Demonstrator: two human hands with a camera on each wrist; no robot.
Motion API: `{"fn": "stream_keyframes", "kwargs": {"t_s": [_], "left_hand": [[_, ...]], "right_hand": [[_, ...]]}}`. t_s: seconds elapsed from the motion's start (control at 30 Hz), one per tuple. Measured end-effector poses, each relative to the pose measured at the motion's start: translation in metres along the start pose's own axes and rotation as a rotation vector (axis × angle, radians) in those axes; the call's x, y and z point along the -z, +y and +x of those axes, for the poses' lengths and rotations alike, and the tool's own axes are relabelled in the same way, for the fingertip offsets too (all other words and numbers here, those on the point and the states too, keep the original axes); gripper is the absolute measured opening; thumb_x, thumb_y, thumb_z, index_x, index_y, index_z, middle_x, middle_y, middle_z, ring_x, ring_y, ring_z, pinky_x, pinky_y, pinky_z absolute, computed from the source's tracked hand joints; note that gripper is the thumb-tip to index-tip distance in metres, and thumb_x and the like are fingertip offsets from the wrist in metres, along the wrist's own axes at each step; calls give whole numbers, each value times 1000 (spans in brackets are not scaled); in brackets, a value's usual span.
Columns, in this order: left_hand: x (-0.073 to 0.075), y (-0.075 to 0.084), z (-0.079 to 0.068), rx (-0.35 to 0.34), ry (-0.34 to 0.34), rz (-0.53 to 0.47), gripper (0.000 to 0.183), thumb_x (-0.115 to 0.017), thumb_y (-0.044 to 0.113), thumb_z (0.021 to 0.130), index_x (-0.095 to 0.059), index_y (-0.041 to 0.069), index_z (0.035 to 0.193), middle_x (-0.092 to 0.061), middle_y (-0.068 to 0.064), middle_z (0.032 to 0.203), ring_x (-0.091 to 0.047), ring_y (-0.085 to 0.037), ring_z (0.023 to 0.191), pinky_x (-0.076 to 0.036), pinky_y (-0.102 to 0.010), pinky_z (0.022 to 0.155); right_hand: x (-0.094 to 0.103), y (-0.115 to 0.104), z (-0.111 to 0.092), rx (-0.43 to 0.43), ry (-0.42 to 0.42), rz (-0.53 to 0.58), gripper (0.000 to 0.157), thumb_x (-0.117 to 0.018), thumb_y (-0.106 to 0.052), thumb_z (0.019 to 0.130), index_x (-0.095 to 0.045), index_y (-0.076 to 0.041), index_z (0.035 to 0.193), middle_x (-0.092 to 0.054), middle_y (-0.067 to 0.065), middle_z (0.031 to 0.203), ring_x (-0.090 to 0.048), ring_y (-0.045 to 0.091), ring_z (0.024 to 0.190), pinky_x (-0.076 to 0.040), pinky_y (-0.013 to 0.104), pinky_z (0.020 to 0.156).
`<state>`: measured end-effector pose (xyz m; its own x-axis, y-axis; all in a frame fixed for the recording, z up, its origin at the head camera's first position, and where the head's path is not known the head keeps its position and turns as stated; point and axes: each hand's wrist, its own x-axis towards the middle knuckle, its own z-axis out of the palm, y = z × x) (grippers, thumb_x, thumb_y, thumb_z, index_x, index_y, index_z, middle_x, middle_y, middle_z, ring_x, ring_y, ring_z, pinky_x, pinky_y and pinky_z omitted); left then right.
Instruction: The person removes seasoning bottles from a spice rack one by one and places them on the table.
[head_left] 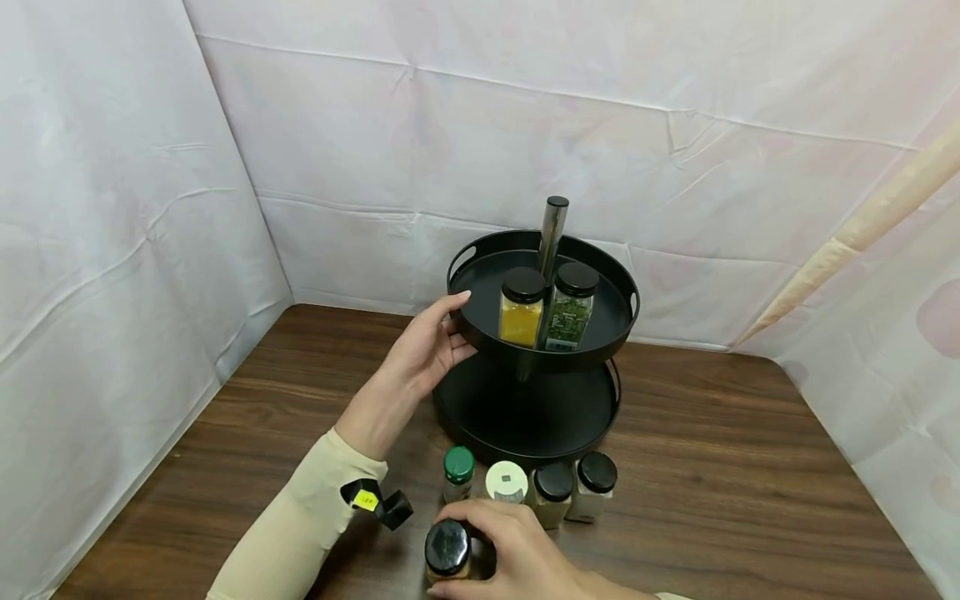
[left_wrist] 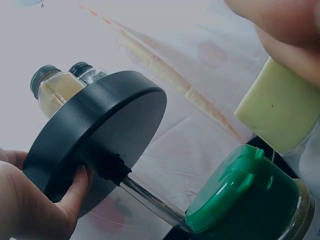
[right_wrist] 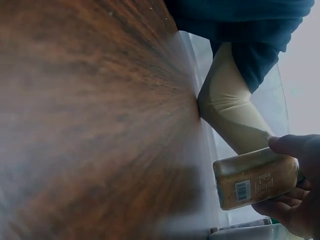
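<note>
My left hand [head_left: 420,350] grips the left rim of a black two-tier rack's upper tray [head_left: 480,287], thumb over the edge and fingers beneath. On that tray, in front of the metal post, stand a jar of yellow powder [head_left: 521,318] and a jar of green herbs [head_left: 570,315], both black-lidded. Close to the front of the table, my right hand [head_left: 521,550] holds a black-lidded spice jar [head_left: 447,547] between thumb and fingers. Brownish contents and a barcode label show on this spice jar [right_wrist: 257,182] in the right wrist view.
Bare black surface shows on the lower tray [head_left: 525,417]. Just in front of it stand a green-capped jar [head_left: 459,468], a pale-lidded jar [head_left: 507,481] and two black-lidded jars, one greenish [head_left: 552,496], one paler [head_left: 595,487]. White cloth [head_left: 480,150] hangs behind the wooden table [head_left: 735,467].
</note>
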<state>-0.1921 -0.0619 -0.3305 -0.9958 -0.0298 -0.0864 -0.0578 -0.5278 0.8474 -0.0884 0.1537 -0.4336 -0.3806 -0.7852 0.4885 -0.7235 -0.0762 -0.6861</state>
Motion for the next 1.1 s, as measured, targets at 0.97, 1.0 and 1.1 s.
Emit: {"fn": "stream_keyframes", "kwargs": {"t_s": [0.97, 1.0, 1.1], "left_hand": [[0, -1, 1, 5, 2, 2, 43, -62, 31, 107, -50, 2, 136, -61, -4, 98, -64, -14, 81, -57, -27, 76], [0, -1, 1, 6, 2, 2, 43, -62, 31, 107, -49, 2, 136, -61, -4, 98, -64, -14, 81, -57, -27, 76], [0, -1, 1, 6, 3, -2, 41, -62, 30, 107, -50, 2, 134, -61, -5, 98, -64, -14, 81, -57, -27, 77]], "right_hand": [[2, 4, -3, -66, -80, -7, 55, -88, -30, 91, -58, -24, 138, -69, -6, 120, -65, 2, 104, -56, 21, 87], [2, 3, -2, -58, -79, -13, 56, -87, -30, 92, -58, -24, 139, -69, -6, 122, -66, 2, 105, -56, 22, 87], [5, -1, -1, -71, -79, 2, 58, -87, -29, 92, -57, -26, 142, -69, -4, 126, -66, 4, 107, -57, 25, 88]]}}
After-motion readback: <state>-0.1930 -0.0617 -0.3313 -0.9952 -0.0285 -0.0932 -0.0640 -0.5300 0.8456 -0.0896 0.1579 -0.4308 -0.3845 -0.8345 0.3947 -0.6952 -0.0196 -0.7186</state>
